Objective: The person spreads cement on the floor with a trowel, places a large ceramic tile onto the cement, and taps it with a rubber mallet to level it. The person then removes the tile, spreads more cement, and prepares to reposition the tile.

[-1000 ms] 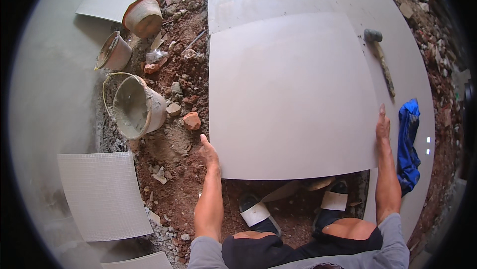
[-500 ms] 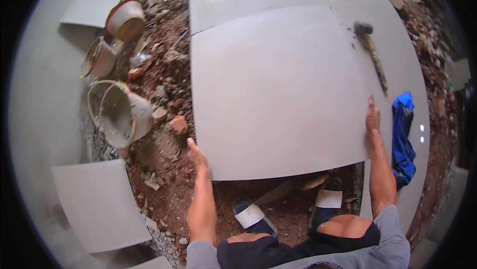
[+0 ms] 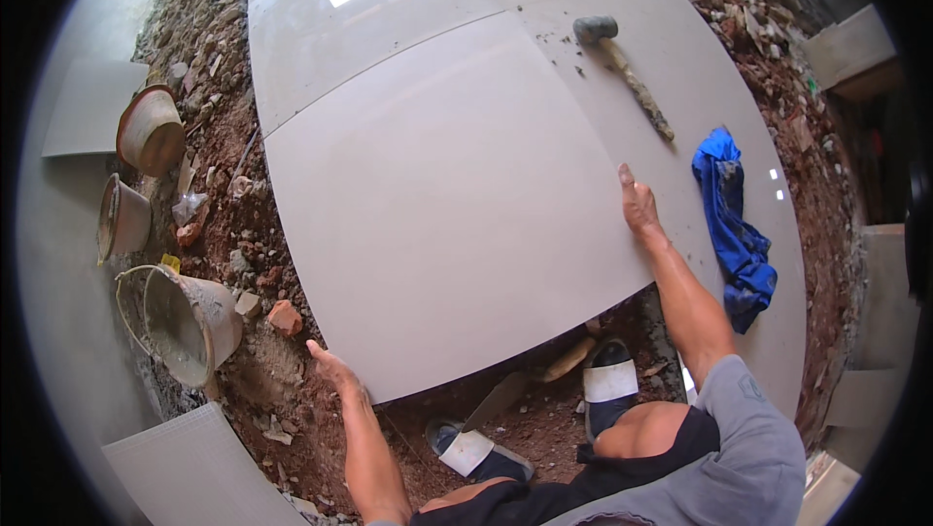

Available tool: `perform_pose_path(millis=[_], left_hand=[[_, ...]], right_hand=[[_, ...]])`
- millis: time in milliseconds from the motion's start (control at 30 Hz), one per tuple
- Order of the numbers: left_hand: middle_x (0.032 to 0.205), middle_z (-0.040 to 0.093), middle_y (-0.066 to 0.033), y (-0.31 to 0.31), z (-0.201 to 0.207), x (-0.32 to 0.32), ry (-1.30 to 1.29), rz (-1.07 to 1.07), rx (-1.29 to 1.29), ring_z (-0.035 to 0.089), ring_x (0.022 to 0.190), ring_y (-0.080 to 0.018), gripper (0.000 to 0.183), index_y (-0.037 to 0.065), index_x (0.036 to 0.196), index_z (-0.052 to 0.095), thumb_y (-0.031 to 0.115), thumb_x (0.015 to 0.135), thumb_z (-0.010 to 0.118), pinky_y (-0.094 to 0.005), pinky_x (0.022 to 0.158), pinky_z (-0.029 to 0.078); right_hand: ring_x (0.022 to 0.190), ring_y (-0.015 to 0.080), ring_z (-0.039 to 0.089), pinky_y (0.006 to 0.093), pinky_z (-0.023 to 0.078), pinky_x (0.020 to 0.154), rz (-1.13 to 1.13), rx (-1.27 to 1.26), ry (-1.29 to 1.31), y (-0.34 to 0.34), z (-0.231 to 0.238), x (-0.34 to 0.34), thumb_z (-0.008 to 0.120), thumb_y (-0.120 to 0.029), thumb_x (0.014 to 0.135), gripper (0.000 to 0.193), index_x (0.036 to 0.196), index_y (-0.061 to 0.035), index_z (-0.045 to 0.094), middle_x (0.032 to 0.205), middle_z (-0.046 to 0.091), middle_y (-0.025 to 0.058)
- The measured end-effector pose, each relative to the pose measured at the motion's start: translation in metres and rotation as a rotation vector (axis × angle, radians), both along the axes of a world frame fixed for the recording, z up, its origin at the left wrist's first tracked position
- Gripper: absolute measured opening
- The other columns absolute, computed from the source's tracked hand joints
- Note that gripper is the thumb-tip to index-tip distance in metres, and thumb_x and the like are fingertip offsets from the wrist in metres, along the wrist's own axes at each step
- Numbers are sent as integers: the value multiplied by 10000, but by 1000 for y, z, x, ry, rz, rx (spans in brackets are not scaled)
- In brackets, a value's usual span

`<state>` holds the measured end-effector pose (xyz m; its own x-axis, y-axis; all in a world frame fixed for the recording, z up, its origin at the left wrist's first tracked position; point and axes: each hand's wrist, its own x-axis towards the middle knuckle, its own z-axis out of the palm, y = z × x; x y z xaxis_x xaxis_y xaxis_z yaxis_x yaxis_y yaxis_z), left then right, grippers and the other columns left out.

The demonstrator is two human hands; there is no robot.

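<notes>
A large pale grey floor tile [image 3: 437, 225] lies in front of me, its near edge standing over bare soil. My left hand [image 3: 335, 370] is at the tile's near left corner, thumb showing and fingers mostly hidden at the edge. On the opposite side my right hand [image 3: 639, 207] grips the right edge, thumb pointing up and away. Beyond the right hand, a rubber mallet [image 3: 627, 79] with a dirty wooden handle rests on neighbouring tiles. To its right lies a crumpled blue cloth [image 3: 734, 229]. Between my feet and the tile is a trowel [image 3: 525, 382] with a wooden handle.
At the left stand a mortar-smeared bucket [image 3: 199, 327] and two smaller pails, one brown-rimmed [image 3: 154, 132] and one tilted [image 3: 126, 217]. A spare tile [image 3: 199, 468] lies at the lower left. Brick chunks [image 3: 285, 317] and rubble [image 3: 214, 69] border the tiles.
The whole view has turned, so the tile, mallet and cloth appear farther left and tilted. Both hands stay at the tile's opposite edges.
</notes>
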<state>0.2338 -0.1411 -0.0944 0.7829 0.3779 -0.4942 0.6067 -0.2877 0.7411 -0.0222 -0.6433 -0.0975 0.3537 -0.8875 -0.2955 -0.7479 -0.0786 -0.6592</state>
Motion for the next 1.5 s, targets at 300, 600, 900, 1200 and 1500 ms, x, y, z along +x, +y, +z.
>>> perform_pose_path(millis=[300,600,900,1200,1500], left_hand=[[877,617,-119,-2,-5,-1,-22,-30,43,578,819,-246,747,-33,849,612,652,939,330,-408,793,471],[871,621,-103,0,-17,-2,-70,-201,45,592,796,-199,518,-47,905,586,455,980,484,-349,719,498],[841,600,-89,13,-31,0,-125,-229,234,563,742,-170,396,-20,944,547,375,951,578,-335,668,484],[1426,367,-247,-13,20,25,-325,-636,650,355,1327,-374,626,5,1335,471,416,888,621,-467,1076,315],[1593,72,-147,-77,10,-22,-34,-1201,883,17,1473,-326,980,142,1529,172,654,807,593,-602,1140,79]], right_hand=[[555,228,388,429,383,572,6,10,22,-11,-12,4,272,-843,818,883,565,0,349,541,347,112],[676,300,573,432,464,694,97,17,179,-18,-1,10,367,-751,863,803,640,8,507,643,550,176],[942,368,651,431,496,850,123,39,264,-7,31,14,497,-589,897,643,1017,25,650,949,675,231],[951,340,641,412,512,844,337,-421,-41,4,58,21,579,-443,896,442,1048,-36,661,1026,668,189],[1473,307,0,465,-1,1186,729,-222,494,63,3,19,303,-624,938,778,1532,-152,131,1598,62,112]])
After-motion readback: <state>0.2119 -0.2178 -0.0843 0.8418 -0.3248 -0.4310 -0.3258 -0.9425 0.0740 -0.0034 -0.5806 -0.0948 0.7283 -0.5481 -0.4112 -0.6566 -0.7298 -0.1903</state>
